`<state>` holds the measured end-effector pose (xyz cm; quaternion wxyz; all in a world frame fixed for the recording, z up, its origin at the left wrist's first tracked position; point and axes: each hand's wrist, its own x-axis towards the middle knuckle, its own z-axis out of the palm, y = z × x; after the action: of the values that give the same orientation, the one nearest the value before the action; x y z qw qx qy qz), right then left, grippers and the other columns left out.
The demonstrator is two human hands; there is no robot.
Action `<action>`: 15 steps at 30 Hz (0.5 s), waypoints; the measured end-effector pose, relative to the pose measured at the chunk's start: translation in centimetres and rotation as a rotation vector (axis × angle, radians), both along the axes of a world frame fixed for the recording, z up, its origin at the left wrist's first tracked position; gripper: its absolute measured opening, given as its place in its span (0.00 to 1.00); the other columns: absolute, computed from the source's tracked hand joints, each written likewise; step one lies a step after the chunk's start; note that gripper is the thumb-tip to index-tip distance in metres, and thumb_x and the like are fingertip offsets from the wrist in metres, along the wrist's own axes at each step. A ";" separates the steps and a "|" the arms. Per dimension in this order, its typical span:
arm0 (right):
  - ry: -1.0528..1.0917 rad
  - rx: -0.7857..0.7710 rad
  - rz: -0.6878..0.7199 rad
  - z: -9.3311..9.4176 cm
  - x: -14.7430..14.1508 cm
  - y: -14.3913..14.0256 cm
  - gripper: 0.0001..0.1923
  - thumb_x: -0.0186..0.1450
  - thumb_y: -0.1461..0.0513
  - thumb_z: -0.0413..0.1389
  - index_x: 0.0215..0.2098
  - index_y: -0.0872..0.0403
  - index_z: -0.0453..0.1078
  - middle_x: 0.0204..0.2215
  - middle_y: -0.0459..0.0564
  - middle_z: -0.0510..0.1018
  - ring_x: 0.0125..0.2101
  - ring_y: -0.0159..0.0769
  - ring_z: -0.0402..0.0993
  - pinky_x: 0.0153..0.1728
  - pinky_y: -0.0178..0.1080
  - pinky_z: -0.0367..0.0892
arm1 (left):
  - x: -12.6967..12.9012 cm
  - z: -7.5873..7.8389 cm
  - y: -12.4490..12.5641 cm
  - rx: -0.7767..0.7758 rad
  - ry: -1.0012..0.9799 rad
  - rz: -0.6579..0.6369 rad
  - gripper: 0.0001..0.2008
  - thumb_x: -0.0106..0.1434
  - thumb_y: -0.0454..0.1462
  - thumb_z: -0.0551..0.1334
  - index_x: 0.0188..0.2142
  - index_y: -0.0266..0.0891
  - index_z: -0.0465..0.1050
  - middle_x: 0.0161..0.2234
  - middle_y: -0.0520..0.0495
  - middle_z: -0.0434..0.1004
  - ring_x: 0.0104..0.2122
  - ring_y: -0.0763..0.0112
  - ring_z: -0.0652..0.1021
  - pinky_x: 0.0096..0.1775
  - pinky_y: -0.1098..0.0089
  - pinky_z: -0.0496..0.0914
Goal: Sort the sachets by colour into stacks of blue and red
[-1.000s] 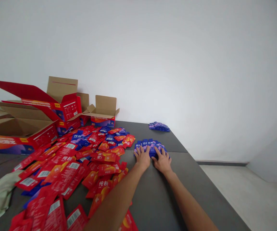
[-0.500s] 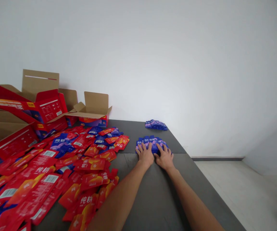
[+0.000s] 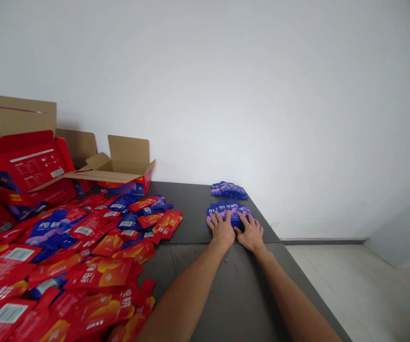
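A fanned row of blue-and-purple packets (image 3: 230,206) lies on the far part of the dark table. My left hand (image 3: 222,229) rests on the left part of this row, its fingers spread over the near edges. On the right part, my right hand (image 3: 251,232) touches the same packets with fingers apart. The fingers hide the near edge of the row. Just beyond it, close to the wall, sits a second row of blue packets (image 3: 228,190).
Red and blue packets (image 3: 108,273) are heaped loosely across the left of the dark table (image 3: 231,289). Open cardboard boxes, including a small one (image 3: 128,183) and a larger red one (image 3: 36,164), stand behind the heap. The table's right edge drops to pale floor (image 3: 336,266).
Both hands have slid the row of blue packets forward, past the table seam and closer to the far row. The view has turned slightly right.
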<state>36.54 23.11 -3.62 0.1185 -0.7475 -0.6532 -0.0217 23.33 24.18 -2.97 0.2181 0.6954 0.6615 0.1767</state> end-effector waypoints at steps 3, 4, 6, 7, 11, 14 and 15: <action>-0.005 0.002 -0.014 -0.2 1.0 1.3 0.35 0.66 0.50 0.52 0.70 0.34 0.47 0.69 0.48 0.50 0.64 0.56 0.49 0.59 0.60 0.49 | 1.2 -0.1 1.3 0.012 -0.028 0.007 0.39 0.62 0.44 0.59 0.70 0.51 0.46 0.72 0.37 0.40 0.69 0.38 0.43 0.63 0.38 0.37; -0.003 0.007 -0.015 -0.2 1.3 1.7 0.36 0.66 0.50 0.52 0.70 0.34 0.47 0.69 0.47 0.50 0.64 0.56 0.49 0.59 0.60 0.49 | 1.5 -0.1 1.7 0.018 -0.036 0.011 0.39 0.61 0.44 0.60 0.70 0.51 0.46 0.72 0.37 0.40 0.69 0.39 0.43 0.63 0.38 0.37; 0.002 0.020 -0.011 -0.4 1.9 2.5 0.36 0.66 0.50 0.52 0.70 0.34 0.46 0.69 0.47 0.50 0.64 0.55 0.49 0.59 0.60 0.49 | 2.1 -0.2 2.3 0.033 -0.047 0.015 0.40 0.61 0.44 0.60 0.69 0.51 0.46 0.72 0.37 0.40 0.69 0.39 0.42 0.64 0.39 0.37; 0.004 0.025 -0.010 -0.5 2.1 2.9 0.36 0.66 0.50 0.52 0.70 0.34 0.46 0.69 0.47 0.50 0.64 0.55 0.49 0.59 0.59 0.49 | 2.4 -0.3 2.6 0.041 -0.051 0.015 0.40 0.61 0.43 0.60 0.69 0.51 0.46 0.72 0.37 0.40 0.69 0.40 0.42 0.64 0.40 0.36; 0.016 0.044 -0.013 -0.9 2.9 4.3 0.36 0.65 0.49 0.52 0.69 0.34 0.48 0.69 0.47 0.50 0.64 0.55 0.49 0.60 0.59 0.48 | 3.0 -0.7 3.6 0.096 -0.068 0.006 0.38 0.62 0.41 0.59 0.69 0.50 0.47 0.72 0.38 0.40 0.70 0.43 0.43 0.65 0.43 0.36; 0.027 0.054 -0.016 -1.2 3.3 5.1 0.35 0.65 0.48 0.52 0.69 0.34 0.49 0.69 0.47 0.50 0.65 0.55 0.48 0.60 0.59 0.48 | 3.2 -0.9 4.2 0.119 -0.073 -0.026 0.37 0.63 0.41 0.58 0.69 0.49 0.47 0.72 0.37 0.40 0.70 0.44 0.44 0.65 0.43 0.36; 0.029 0.059 -0.016 -1.3 3.4 5.3 0.35 0.65 0.48 0.52 0.69 0.34 0.49 0.69 0.47 0.50 0.65 0.55 0.48 0.60 0.60 0.48 | 3.2 -0.9 4.4 0.119 -0.071 -0.034 0.37 0.63 0.41 0.58 0.69 0.49 0.47 0.72 0.37 0.40 0.70 0.44 0.44 0.65 0.43 0.36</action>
<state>39.92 28.42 -4.90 0.1496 -0.7491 -0.6446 -0.0309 26.54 28.55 -3.90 0.2027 0.7115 0.6298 0.2366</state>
